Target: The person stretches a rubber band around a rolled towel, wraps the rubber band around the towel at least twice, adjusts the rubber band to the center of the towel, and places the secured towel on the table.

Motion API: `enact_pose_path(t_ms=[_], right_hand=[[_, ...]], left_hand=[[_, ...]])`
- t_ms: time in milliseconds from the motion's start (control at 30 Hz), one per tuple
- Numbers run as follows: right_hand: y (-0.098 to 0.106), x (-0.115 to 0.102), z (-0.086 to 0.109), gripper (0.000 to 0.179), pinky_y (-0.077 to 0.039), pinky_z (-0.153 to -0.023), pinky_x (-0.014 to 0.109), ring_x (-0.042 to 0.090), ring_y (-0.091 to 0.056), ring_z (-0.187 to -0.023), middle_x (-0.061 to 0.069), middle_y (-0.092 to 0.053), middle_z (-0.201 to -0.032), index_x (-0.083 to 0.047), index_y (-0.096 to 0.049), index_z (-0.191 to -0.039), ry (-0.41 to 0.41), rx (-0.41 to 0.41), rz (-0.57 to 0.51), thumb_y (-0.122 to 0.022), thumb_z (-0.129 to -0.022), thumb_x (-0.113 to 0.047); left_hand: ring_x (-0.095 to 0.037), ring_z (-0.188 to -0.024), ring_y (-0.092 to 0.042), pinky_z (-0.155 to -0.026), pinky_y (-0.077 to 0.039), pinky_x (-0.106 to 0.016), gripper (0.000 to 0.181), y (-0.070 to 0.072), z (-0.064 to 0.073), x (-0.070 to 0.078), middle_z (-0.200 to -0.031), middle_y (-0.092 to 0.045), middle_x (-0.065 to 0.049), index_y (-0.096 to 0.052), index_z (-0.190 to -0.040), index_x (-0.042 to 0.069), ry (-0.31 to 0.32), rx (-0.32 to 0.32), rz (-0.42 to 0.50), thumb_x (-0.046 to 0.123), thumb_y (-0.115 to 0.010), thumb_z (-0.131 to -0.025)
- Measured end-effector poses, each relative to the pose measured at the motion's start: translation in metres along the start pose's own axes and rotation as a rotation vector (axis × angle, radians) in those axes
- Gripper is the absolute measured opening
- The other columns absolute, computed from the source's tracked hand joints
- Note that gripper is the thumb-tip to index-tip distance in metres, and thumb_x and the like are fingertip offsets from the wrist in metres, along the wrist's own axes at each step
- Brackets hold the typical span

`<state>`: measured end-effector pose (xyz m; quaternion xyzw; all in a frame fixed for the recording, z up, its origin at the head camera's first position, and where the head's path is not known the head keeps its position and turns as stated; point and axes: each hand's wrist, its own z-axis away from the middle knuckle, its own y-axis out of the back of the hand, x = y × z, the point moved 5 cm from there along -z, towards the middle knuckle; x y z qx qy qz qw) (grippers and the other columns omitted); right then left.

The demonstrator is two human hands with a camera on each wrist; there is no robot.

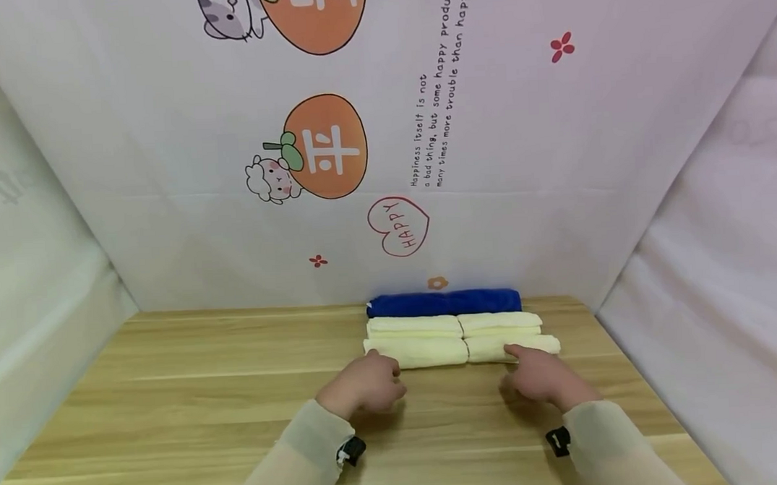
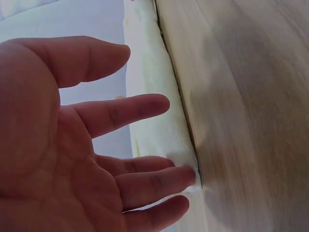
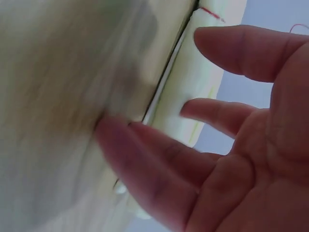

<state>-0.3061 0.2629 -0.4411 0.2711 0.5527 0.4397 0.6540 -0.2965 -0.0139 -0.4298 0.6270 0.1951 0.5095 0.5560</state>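
Two pale yellow rolled towels lie side by side on the table, the front roll (image 1: 426, 353) nearer me and the back roll (image 1: 418, 326) just behind it. A thin dark tie or line crosses the middle of each. My left hand (image 1: 371, 383) is at the left part of the front roll; in the left wrist view its fingers (image 2: 149, 186) are mostly straight and overlap the roll's end. My right hand (image 1: 542, 375) is at the right part, fingers spread and loosely bent. Neither hand grips the roll; whether the right fingertips touch it is hard to tell.
Behind the yellow rolls, a blue rolled towel (image 1: 443, 303) lies against the printed back wall (image 1: 493, 245). White fabric walls stand at the left (image 1: 30, 236) and right (image 1: 720, 242). The wood-grain table (image 1: 206, 395) stretches out to the left.
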Motion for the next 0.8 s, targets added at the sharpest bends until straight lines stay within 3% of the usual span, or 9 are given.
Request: enact_pose_path(t_ms=[100,200,267,433,467,567,667,700,800], right_hand=[[0.002,-0.007,-0.003,0.063,-0.039,-0.062,0.039,0.021,-0.051,-0.060,0.019,-0.062,-0.103,0.000,-0.035,-0.142,0.009,0.004,0.070,-0.058,-0.085,-0.019],[0.006,-0.011,-0.005,0.063,-0.037,-0.073,0.043,0.029,-0.054,-0.096,0.023,-0.045,-0.134,0.002,-0.038,-0.140,0.023,0.006,0.120,-0.059,-0.084,-0.019],[0.006,-0.011,-0.007,0.063,-0.037,-0.074,0.043,0.030,-0.051,-0.103,0.023,-0.043,-0.135,0.003,-0.038,-0.139,0.024,0.007,0.133,-0.059,-0.083,-0.018],[0.003,-0.013,-0.008,0.066,-0.039,-0.068,0.041,0.023,-0.052,-0.070,0.020,-0.060,-0.111,0.003,-0.034,-0.141,0.003,0.048,0.159,-0.058,-0.083,-0.017],[0.002,-0.014,-0.007,0.066,-0.039,-0.068,0.041,0.023,-0.052,-0.069,0.020,-0.060,-0.110,0.003,-0.034,-0.141,-0.002,0.058,0.163,-0.058,-0.083,-0.017],[0.002,-0.017,-0.003,0.065,-0.042,-0.074,0.046,0.031,-0.057,-0.084,0.025,-0.055,-0.119,0.008,-0.034,-0.139,0.002,0.074,0.170,-0.059,-0.085,-0.019],[0.002,-0.022,0.002,0.057,-0.042,-0.080,0.052,0.038,-0.054,-0.101,0.027,-0.052,-0.121,0.010,-0.041,-0.132,0.008,0.069,0.175,-0.058,-0.086,-0.020],[0.001,-0.024,0.004,0.052,-0.043,-0.079,0.051,0.038,-0.055,-0.098,0.026,-0.055,-0.116,0.010,-0.046,-0.127,0.005,0.063,0.181,-0.057,-0.086,-0.020],[0.001,-0.038,0.010,0.033,-0.044,-0.071,0.047,0.030,-0.055,-0.080,0.016,-0.059,-0.096,0.005,-0.056,-0.109,-0.010,0.053,0.204,-0.057,-0.086,-0.019]], left_hand=[[-0.019,-0.082,-0.053,-0.063,-0.040,-0.031,0.019,0.002,-0.001,0.002,-0.080,-0.058,-0.001,-0.064,-0.084,0.010,-0.003,0.014,0.002,0.025,-0.055,-0.091],[-0.017,-0.065,-0.047,-0.053,-0.031,-0.030,0.027,0.003,-0.001,0.004,-0.061,-0.049,-0.001,-0.052,-0.066,0.013,0.001,0.020,0.005,0.023,-0.054,-0.091],[-0.014,-0.057,-0.042,-0.051,-0.029,-0.029,0.031,0.003,-0.001,0.005,-0.060,-0.050,-0.003,-0.049,-0.062,0.014,0.005,0.018,-0.001,0.023,-0.055,-0.090],[-0.013,-0.053,-0.042,-0.054,-0.035,-0.030,0.031,0.003,0.000,0.001,-0.077,-0.062,-0.008,-0.053,-0.063,0.014,0.018,0.006,-0.012,0.026,-0.056,-0.090],[-0.015,-0.056,-0.046,-0.056,-0.037,-0.032,0.028,0.002,0.000,0.001,-0.091,-0.064,-0.011,-0.055,-0.066,0.014,0.028,-0.006,0.007,0.027,-0.056,-0.091],[-0.025,-0.089,-0.059,-0.072,-0.046,-0.036,0.024,-0.003,0.002,0.001,-0.121,-0.057,-0.019,-0.066,-0.090,0.008,0.054,-0.038,0.050,0.029,-0.056,-0.091],[-0.033,-0.124,-0.040,-0.094,-0.040,-0.044,0.039,-0.006,0.005,0.002,-0.140,-0.040,-0.017,-0.060,-0.122,0.008,0.065,-0.056,0.059,0.032,-0.056,-0.092],[-0.034,-0.130,-0.032,-0.097,-0.036,-0.045,0.044,-0.007,0.006,0.003,-0.138,-0.043,-0.014,-0.056,-0.128,0.008,0.060,-0.058,0.044,0.033,-0.055,-0.092],[-0.033,-0.128,-0.036,-0.096,-0.037,-0.045,0.045,-0.004,0.012,0.005,-0.132,-0.049,-0.010,-0.055,-0.129,0.007,0.074,-0.040,0.024,0.034,-0.053,-0.093]])
